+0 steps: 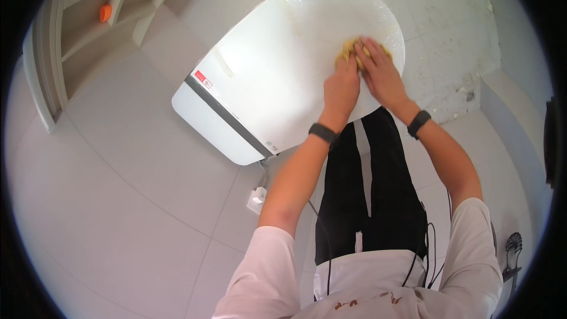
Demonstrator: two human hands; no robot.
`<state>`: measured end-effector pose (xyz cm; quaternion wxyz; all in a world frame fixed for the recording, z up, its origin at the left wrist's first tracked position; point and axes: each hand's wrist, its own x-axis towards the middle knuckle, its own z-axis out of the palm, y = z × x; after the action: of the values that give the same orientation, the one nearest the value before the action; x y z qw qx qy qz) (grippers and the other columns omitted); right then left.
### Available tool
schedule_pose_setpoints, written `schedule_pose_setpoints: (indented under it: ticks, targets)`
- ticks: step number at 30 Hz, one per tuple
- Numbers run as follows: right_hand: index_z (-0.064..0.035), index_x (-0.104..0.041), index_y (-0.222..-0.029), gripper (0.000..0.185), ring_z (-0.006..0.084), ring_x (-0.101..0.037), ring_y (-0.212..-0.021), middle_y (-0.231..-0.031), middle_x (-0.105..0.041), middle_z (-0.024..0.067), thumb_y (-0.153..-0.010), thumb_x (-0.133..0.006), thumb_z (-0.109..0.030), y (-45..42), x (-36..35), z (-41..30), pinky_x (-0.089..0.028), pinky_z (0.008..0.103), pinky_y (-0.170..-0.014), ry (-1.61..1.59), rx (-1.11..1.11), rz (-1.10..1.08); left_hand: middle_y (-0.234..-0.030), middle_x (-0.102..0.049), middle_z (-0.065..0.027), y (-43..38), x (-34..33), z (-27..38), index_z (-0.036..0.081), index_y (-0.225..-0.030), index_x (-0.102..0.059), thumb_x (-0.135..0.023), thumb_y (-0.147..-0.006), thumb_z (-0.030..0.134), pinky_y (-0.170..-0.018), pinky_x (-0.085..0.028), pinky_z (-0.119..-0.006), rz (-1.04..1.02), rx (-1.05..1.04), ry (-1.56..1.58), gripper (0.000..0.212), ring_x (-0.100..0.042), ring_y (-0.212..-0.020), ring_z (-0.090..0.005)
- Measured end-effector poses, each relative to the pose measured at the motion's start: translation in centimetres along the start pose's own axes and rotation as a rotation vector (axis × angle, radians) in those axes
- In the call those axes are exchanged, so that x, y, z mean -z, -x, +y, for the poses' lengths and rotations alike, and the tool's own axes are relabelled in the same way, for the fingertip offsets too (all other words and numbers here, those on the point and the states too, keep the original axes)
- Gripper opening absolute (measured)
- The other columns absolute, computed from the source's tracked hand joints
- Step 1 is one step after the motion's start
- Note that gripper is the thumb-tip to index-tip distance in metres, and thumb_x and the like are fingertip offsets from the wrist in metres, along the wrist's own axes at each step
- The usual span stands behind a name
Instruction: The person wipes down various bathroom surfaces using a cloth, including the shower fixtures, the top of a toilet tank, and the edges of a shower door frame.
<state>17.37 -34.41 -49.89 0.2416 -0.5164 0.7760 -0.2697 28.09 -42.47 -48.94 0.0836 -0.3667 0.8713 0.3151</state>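
A yellow cloth (348,47) lies bunched on the glossy white lid (283,57) of a toilet, close to its rounded front end. My left hand (343,89) grips the near-left part of the cloth with bent fingers. Beside it, my right hand (382,73) presses on the cloth with its fingers stretched over it. Clear plastic film with wrinkles covers the lid's rounded end. A red and white sticker (203,79) is on the lid's rear corner, and a dark strip (228,115) separates the lid from the white rear housing (212,122).
A white plug in a wall socket (257,199) has a cable running to the toilet. Built-in shelves (106,31) hold an orange object (105,13). A toilet brush holder or similar dark rack (512,270) hangs at right. Stained floor tiles (456,53) lie beyond the toilet.
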Motion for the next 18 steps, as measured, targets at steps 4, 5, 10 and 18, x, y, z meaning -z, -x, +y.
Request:
schedule_pose_setpoints:
  ticks: [4, 5, 10, 18]
  targets:
    - [-0.0034, -0.04, -0.13, 0.053, 0.0317, -0.031, -0.129, -0.138, -0.035, 0.0139, -0.077, -0.047, 0.0, 4.5, -1.3, -2.0, -0.034, 0.0397, -0.1, -0.012, 0.012, -0.117, -0.099, -0.056, -0.0129, 5.5, -0.5, -1.5, 0.008, -0.121, -0.048, -0.057, -0.078, 0.01, -0.056, -0.049, -0.039, -0.087, -0.029, -0.022, 0.043, -0.06, -0.07, -0.0314]
    - [-0.0034, -0.04, -0.13, 0.053, 0.0317, -0.031, -0.129, -0.138, -0.035, 0.0139, -0.077, -0.047, 0.0, 5.3, -2.0, -2.7, -0.034, 0.0397, -0.1, -0.013, 0.001, -0.111, -0.099, -0.056, -0.0129, 6.7, -0.3, -2.4, 0.008, -0.121, -0.048, -0.057, -0.078, 0.01, -0.056, -0.049, -0.039, -0.095, -0.038, -0.025, 0.043, -0.06, -0.07, -0.0314]
    - [-0.0025, -0.044, -0.126, 0.053, 0.0284, -0.032, -0.13, -0.138, -0.036, 0.0131, -0.073, -0.048, 0.002, 7.8, -7.8, -9.0, -0.032, 0.0384, -0.102, -0.244, -0.045, -0.179, -0.087, -0.059, -0.0119, 12.7, 1.7, -8.0, 0.014, -0.125, -0.05, -0.06, -0.078, 0.013, -0.057, -0.049, -0.037, -0.025, -0.002, -0.099, 0.048, -0.059, -0.068, -0.0289]
    - [-0.0022, -0.045, -0.122, 0.041, 0.0242, -0.034, -0.129, -0.138, -0.036, 0.01, -0.081, -0.044, -0.006, 9.9, -11.5, -14.4, -0.035, 0.0349, -0.1, -0.309, 0.021, -0.238, -0.088, -0.06, -0.0138, 19.1, 3.4, -11.3, 0.008, -0.124, -0.05, -0.058, -0.082, 0.012, -0.059, -0.049, -0.037, -0.12, 0.251, -0.204, 0.043, -0.06, -0.071, -0.0303]
